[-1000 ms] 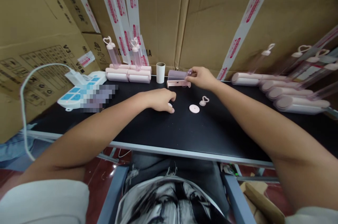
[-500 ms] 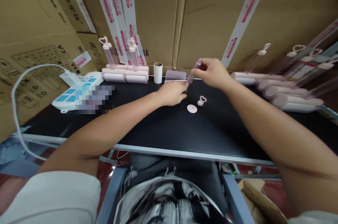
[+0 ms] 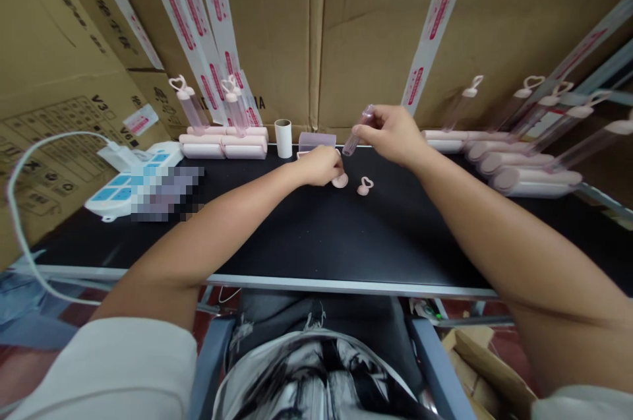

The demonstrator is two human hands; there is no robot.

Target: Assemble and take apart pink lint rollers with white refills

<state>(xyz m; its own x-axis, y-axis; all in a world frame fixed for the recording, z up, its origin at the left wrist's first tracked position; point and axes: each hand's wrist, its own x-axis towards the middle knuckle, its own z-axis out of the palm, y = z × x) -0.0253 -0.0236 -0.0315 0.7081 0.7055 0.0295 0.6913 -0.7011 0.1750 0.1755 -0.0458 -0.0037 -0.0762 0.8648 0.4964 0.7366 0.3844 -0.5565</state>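
Over the middle of the black table, my left hand (image 3: pixel 322 166) is closed, its fingertips on the edge of a flat round pink disc (image 3: pixel 340 180). Pinched in my right hand (image 3: pixel 390 130) is a translucent purple tube (image 3: pixel 357 133), slanting down toward the tabletop. A small pink cap with a heart-shaped loop (image 3: pixel 364 186) lies to the right of the disc. Partly hidden behind my left hand is a translucent purple case (image 3: pixel 317 141) with a pink edge.
Along the back stand a white cardboard tube (image 3: pixel 283 138) and pink cylinders (image 3: pixel 225 141) with capped tubes above them. Several similar pink cylinders (image 3: pixel 534 179) line the right side. A power strip (image 3: pixel 119 189) with a white cable (image 3: pixel 17 189) lies at left. Cardboard (image 3: pixel 376 31) walls the back.
My left hand has come onto the pink disc, and the disc has shifted away from me and left. My right hand still grips the tube. The whole view has shifted slightly.
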